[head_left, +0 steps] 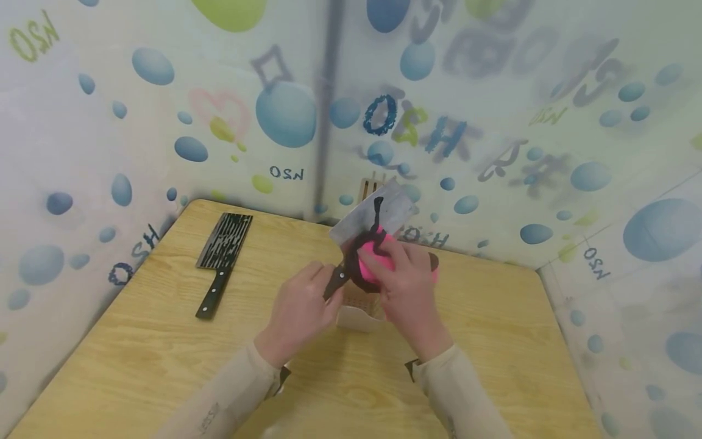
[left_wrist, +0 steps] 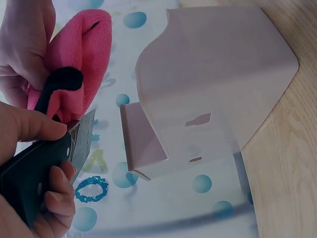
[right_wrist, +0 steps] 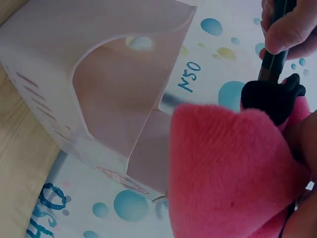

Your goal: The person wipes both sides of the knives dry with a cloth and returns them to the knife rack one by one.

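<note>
Left hand (head_left: 304, 302) grips the black handle of a cleaver (head_left: 397, 210), blade angled toward 1 o'clock. Right hand (head_left: 408, 283), at 3 o'clock from the left, holds a pink cloth (head_left: 372, 265) with black trim at the blade's handle end. Beyond both hands, a pale box (head_left: 359, 318) shows partly behind the cleaver. A second cleaver (head_left: 222, 262) lies on the wooden table (head_left: 148, 341), 10 o'clock from the left hand. Bubble-patterned walls (head_left: 466, 164) stand behind.

i have a counter (head_left: 137, 366) of pale, grained wood before me, its far corners rounded. on its left side lies a cleaver (head_left: 225, 261), streaked blade pointing away, black handle towards me. near the middle stands a pale open box (head_left: 358, 320), partly hidden.
</note>
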